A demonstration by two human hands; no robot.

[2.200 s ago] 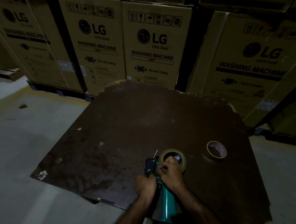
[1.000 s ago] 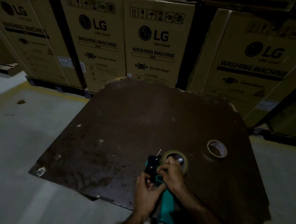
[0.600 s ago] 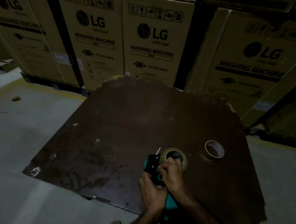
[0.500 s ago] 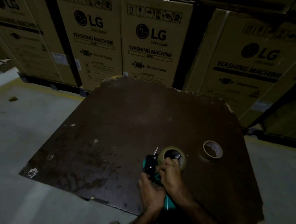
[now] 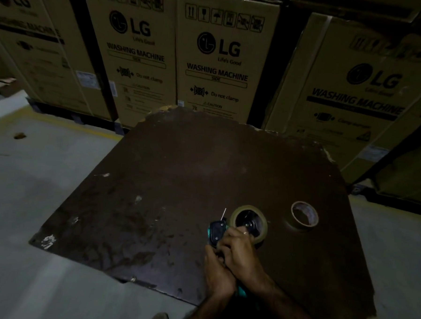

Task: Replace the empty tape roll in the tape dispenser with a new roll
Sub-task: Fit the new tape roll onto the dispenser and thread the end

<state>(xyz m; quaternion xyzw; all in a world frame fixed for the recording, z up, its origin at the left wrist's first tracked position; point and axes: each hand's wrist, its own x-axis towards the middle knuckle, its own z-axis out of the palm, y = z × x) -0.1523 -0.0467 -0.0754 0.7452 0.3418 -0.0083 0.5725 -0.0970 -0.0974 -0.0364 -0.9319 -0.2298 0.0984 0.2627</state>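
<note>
A: Tape dispenser with the teal plastic handle and black front head (image 5: 217, 231) lies near the front edge of the dark brown scuffed board surface (image 5: 179, 172), and a tan roll of packing tape (image 5: 249, 222) sits on its hub. That looks like the new roll, already mounted.

B: And the pale cardboard ring (image 5: 304, 214) lying flat to the right, well apart from the dispenser?

A: I'd judge that the spent core. There's only the head view, and it is dim, so take the fine detail with care.

B: What are the hands doing?

A: The left hand (image 5: 219, 272) is closed around the handle just behind the black head. The right hand (image 5: 242, 252) is curled over the near side of the roll, fingertips (image 5: 243, 233) at the hub. Whether it pinches a tape end, I cannot tell.

B: So what could go wrong?

A: My guess is the loose end has yet to be threaded to the front. If the roll sits with its sticky side facing the wrong way, the tape won't feed over the roller. A freed end could fold back and stick to the roll, or to fingers. The thin bright sliver (image 5: 223, 214) sticking up at the head may be the cutter, so fingers working there in poor light risk a nick. And if the roll isn't pressed fully home, it may wobble or slide off when lifted.
</note>
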